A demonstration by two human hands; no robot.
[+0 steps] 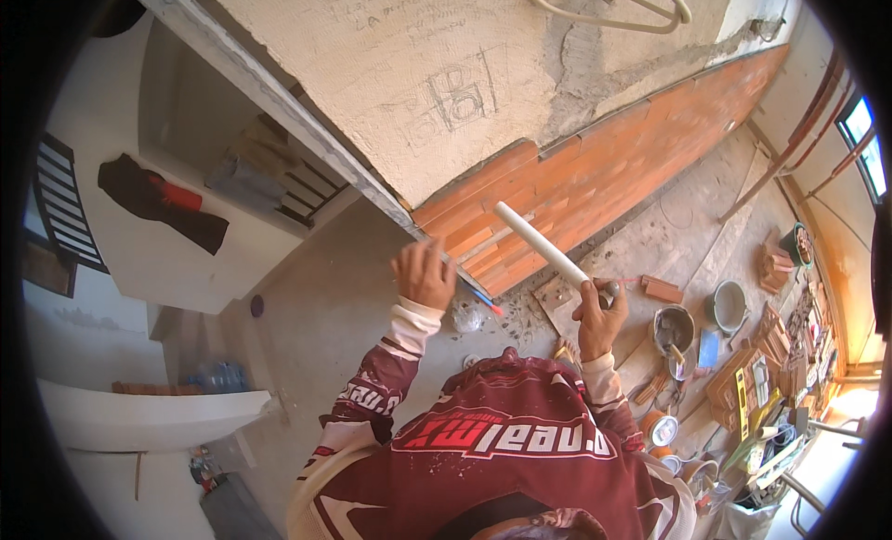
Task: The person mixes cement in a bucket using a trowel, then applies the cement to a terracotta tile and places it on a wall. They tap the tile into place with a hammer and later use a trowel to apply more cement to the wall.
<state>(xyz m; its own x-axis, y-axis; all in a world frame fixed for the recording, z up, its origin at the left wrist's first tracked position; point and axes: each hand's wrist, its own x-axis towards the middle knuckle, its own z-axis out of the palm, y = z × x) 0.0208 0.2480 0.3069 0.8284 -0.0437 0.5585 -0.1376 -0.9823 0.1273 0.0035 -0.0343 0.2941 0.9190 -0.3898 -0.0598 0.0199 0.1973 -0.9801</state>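
My right hand (599,322) is closed around the lower end of a straight white tube (541,243), which slants up and left in front of the brick-clad wall. Something dark and rounded shows at my right fingers, too small to name. My left hand (423,275) is raised by the wall's end edge, fingers bent a little and apart, with nothing visible in it. Beside that hand runs the grey vertical edge of the wall (321,140). Thin orange brick tiles (548,201) cover the wall's lower part, below rough beige plaster (390,85) with pencil marks.
To the right, buckets (729,306), a mortar pail (671,331), stacked brick tiles (734,382) and a yellow level (741,401) crowd the floor. A clear plastic bag (467,317) lies near the wall's foot. Dark clothing (163,204) hangs over a white half-wall at left.
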